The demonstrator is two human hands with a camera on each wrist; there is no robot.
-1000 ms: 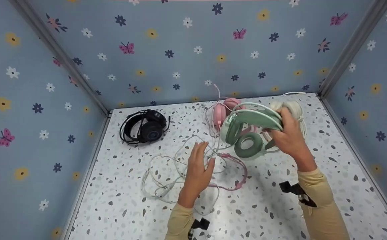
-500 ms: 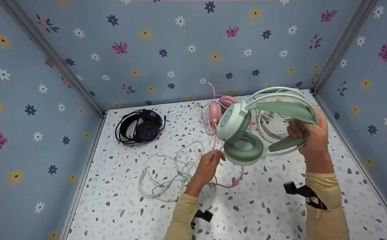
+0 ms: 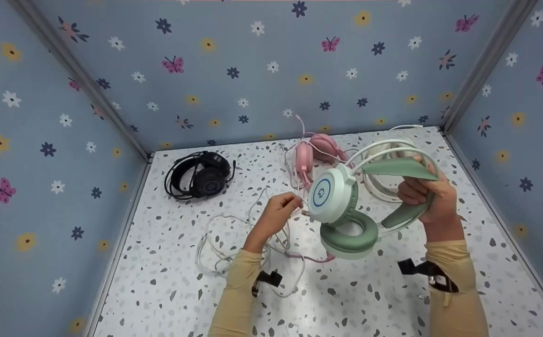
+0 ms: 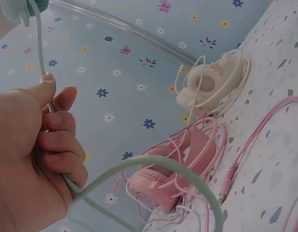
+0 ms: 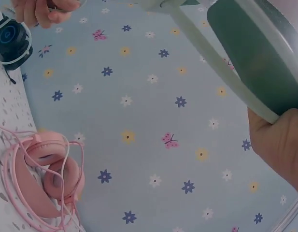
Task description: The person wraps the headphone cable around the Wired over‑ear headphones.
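Note:
Pale green headphones [image 3: 329, 194] hang above the table, their headband [image 5: 257, 53] gripped by my right hand [image 3: 432, 196]. The ear cups point left, with dark green cushions. My left hand [image 3: 278, 213] is beside the cups, and in the left wrist view its thumb and curled fingers pinch the light green headphone cable [image 4: 41, 48]. Below that hand, a loop of the cable [image 4: 163, 162] hangs down. Under the left forearm lie pale tangled cables [image 3: 220, 252] on the table.
Black headphones [image 3: 201, 175] with a microphone lie at the back left. Pink headphones [image 3: 305, 157] rest near the back wall, their pink cable [image 4: 255, 135] running forward. White headphones [image 4: 206, 84] sit at the back right, partly behind my right hand. Patterned walls [image 3: 262, 70] enclose the speckled table [image 3: 159, 299].
My right hand has lifted the green headphones and turned them, moving right. My left hand, earlier with fingers spread, has taken hold of their cable and drawn slightly left.

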